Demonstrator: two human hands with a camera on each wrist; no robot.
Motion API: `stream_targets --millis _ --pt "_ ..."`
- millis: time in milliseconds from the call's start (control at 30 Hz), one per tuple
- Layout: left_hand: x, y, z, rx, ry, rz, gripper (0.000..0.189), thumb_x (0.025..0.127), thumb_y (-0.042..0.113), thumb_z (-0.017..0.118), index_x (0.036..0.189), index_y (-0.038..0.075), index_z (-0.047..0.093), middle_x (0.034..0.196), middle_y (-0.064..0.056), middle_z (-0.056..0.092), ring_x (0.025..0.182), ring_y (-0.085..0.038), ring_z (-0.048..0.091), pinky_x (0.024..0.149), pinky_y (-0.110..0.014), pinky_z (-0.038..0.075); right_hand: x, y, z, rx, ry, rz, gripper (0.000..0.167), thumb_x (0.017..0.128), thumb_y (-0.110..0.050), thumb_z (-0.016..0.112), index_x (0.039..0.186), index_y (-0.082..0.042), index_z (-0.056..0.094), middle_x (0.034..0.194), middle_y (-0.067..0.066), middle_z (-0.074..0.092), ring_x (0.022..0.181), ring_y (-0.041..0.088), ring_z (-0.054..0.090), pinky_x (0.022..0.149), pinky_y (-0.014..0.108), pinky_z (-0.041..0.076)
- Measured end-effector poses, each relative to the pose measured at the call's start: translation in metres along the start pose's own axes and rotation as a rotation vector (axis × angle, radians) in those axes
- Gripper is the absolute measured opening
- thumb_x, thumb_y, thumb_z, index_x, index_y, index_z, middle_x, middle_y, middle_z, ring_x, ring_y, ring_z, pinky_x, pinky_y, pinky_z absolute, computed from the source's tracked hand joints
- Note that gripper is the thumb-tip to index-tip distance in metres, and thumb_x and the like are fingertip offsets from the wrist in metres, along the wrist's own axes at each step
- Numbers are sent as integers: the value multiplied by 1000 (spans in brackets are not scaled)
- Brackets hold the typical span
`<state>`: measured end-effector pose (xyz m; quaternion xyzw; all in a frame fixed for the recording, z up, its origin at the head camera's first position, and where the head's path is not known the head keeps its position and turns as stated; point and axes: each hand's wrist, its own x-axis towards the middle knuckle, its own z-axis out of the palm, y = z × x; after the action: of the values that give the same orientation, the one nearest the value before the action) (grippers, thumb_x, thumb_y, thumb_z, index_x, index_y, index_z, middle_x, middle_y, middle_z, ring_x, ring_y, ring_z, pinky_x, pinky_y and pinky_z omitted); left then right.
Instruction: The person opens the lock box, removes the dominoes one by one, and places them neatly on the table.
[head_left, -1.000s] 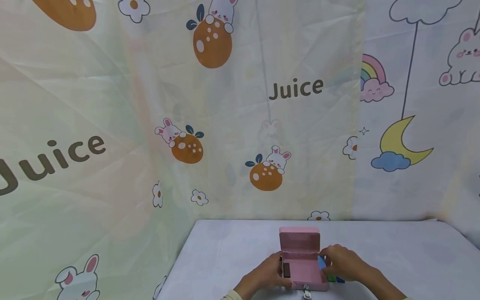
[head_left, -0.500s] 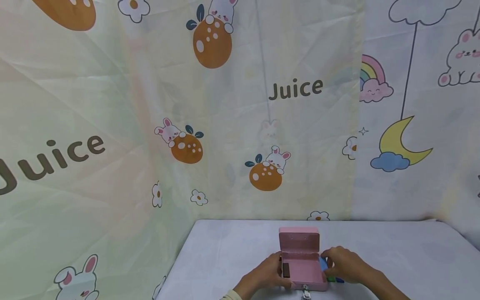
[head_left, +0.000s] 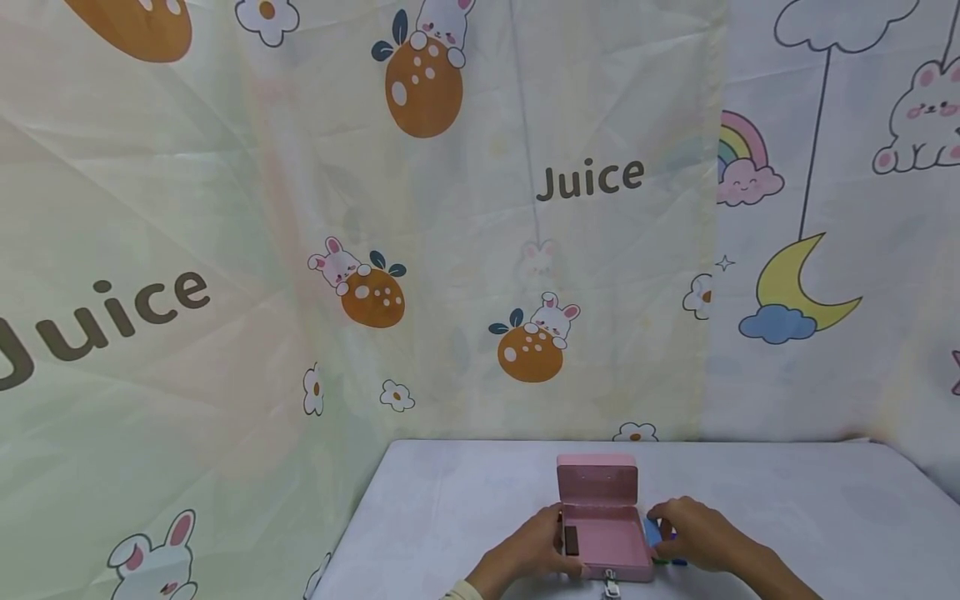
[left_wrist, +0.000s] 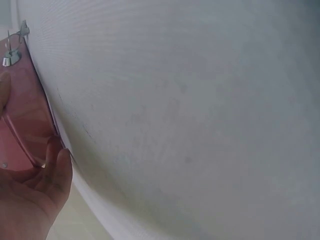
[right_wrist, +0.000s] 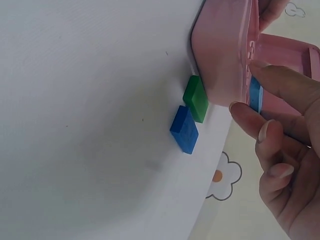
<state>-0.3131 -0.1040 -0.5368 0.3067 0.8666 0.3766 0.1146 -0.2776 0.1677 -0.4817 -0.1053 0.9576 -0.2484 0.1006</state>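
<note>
A pink metal box (head_left: 611, 542) with its hinged lid raised rests on the table, and a dark brown block (head_left: 572, 541) is inside along its left wall. My left hand (head_left: 531, 546) grips the box's left side, thumb near the front corner. Beside the right wall, my right hand (head_left: 696, 533) pinches a light blue block (right_wrist: 256, 95) between thumb and fingers. On the table below that hand, a green block (right_wrist: 196, 99) and a dark blue block (right_wrist: 185, 131) lie by the box in the right wrist view. In the head view the right hand mostly hides them.
A metal latch (head_left: 611, 583) hangs at the box's front edge. The white-covered table (head_left: 465, 483) extends to both sides and behind the box. Printed curtains (head_left: 450, 250) hang behind and to the left of it.
My right hand has shifted slightly to the right with the light blue block, away from the box's right wall. The left hand keeps its grip on the box.
</note>
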Motion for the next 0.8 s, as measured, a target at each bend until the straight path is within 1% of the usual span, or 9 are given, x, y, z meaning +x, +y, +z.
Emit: stream_targets --millis 300,600,800 --pt "1 -2 0 2 -4 2 76 76 22 88 140 26 48 120 13 61 86 0 55 69 -18 49 -1 5 3 -9 4 -6 39 78 -18 86 110 -1 72 75 -2 62 68 16 53 64 30 51" --pt "4 -4 1 7 -8 -5 76 76 22 88 139 29 48 116 15 60 84 1 55 68 -19 49 -2 11 1 0 15 -3 41 75 -21 88 109 -4 73 76 -3 62 68 15 53 64 28 51" --pt "3 -5 1 9 -12 25 75 76 22 88 140 27 48 117 14 61 83 1 55 68 -19 49 -1 18 3 10 9 5 38 76 -18 87 108 -3 73 76 -2 63 69 16 53 65 30 50"
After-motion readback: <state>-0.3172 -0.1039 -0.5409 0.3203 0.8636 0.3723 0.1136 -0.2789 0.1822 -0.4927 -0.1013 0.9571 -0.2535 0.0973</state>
